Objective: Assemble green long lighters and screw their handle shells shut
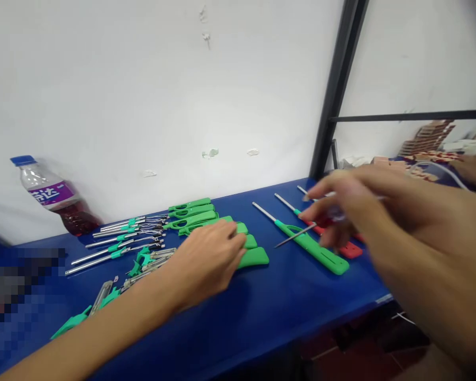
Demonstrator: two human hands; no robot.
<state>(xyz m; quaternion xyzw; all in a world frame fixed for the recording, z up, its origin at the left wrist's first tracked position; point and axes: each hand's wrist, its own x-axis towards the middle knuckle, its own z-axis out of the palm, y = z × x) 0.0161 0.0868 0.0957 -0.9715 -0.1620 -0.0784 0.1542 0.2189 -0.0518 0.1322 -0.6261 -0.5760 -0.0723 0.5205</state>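
Note:
My right hand (365,222), blurred, grips a screwdriver (295,235) with its thin metal shaft pointing left and down. Below the shaft lies a green lighter (317,248) with a long silver tube, beside red lighters (351,248) partly behind my hand. My left hand (212,256) is closed over a row of green lighter casings (256,257); its fingertips are curled, and what they hold is hidden. Left of it lie silver lighter tubes (99,259) with wires, and clear inner parts with teal-green pieces (143,259).
A bottle of dark drink (55,196) with a blue cap leans by the white wall (222,95). The blue table (222,328) ends at a front edge. A black metal frame (333,90) stands behind. At far right are stacked parts (428,137) and another person's hand (474,172).

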